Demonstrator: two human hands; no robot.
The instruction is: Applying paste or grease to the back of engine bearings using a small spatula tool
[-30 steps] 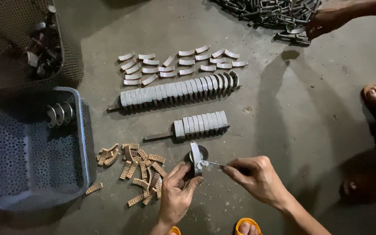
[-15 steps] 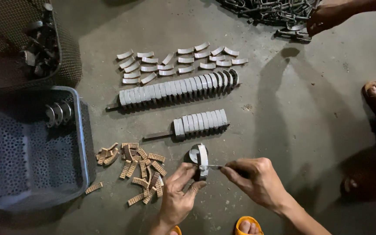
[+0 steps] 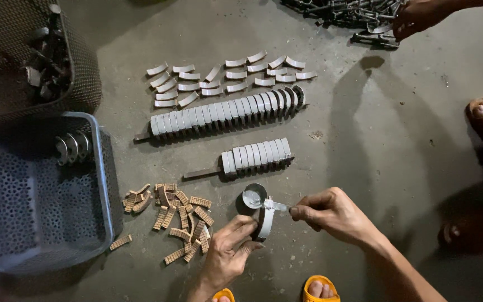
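Low in the middle of the frame, the left hand (image 3: 227, 251) pinches a curved grey metal shoe (image 3: 265, 222) between thumb and fingers, closed on its lower end. The shoe's long axis runs nearly upright in the picture, its upper end reaching toward a small round tin (image 3: 254, 196) just above it on the concrete floor (image 3: 375, 156). The right hand (image 3: 331, 213) comes in from the right with fingers closed on a thin brush or stick (image 3: 278, 206); its tip meets the shoe's upper end, though what it carries is too small to tell. The tool lies across the shoe, roughly level. The right hand is the nearer to the tin. Left of the hands lies a scatter of tan lining pieces (image 3: 177, 215); above, two rows of shoes (image 3: 225, 114) stand threaded on rods. A blue perforated crate (image 3: 107, 179) sits at lower left.
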